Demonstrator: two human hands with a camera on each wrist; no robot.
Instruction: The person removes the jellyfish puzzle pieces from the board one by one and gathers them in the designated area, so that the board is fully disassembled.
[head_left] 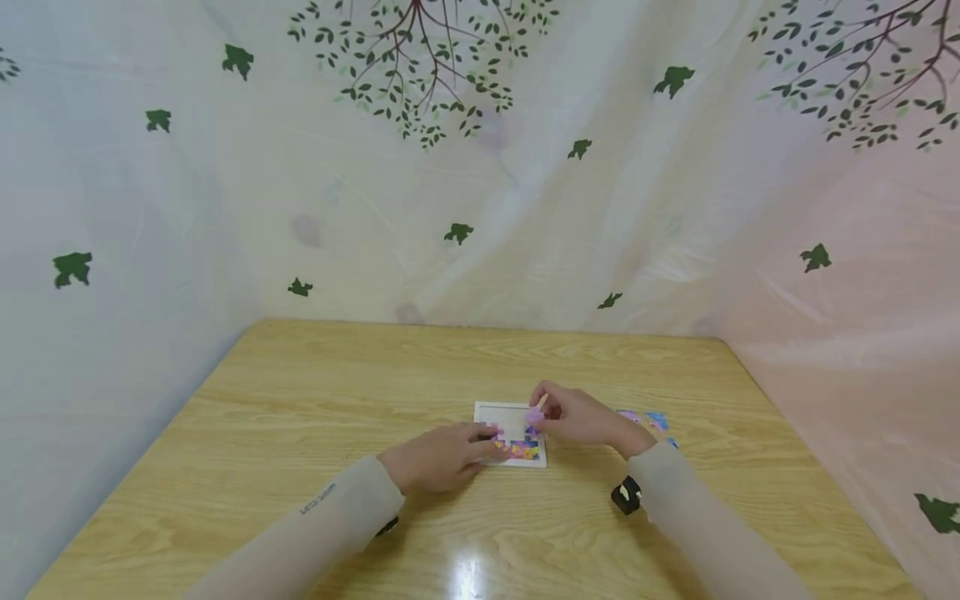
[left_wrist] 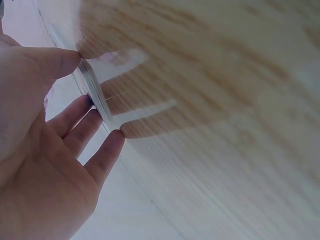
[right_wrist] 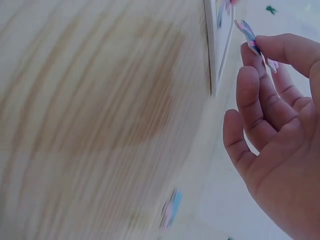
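Observation:
A white-framed jigsaw puzzle tray (head_left: 545, 461) lies on the table, with colourful pieces fitted along its lower part and a pale bare area above them. My left hand (head_left: 444, 457) rests on the tray's left side. In the left wrist view its thumb and extended fingers (left_wrist: 106, 155) touch the tray's edge (left_wrist: 97, 95). Over the tray's right side, my right hand (head_left: 576, 414) pinches a purple puzzle piece (head_left: 534, 417) between thumb and fingers. The right wrist view shows this piece (right_wrist: 247, 36) held edge-on at the fingertips, beside the tray (right_wrist: 212, 60).
Several loose puzzle pieces (head_left: 656, 421) lie on the table beyond my right wrist, partly behind it. A wooden table (head_left: 360, 367) reaches back to a pale curtain (head_left: 375, 192) printed with leaves and branches. A black wrist strap (head_left: 626, 496) hangs under the right sleeve.

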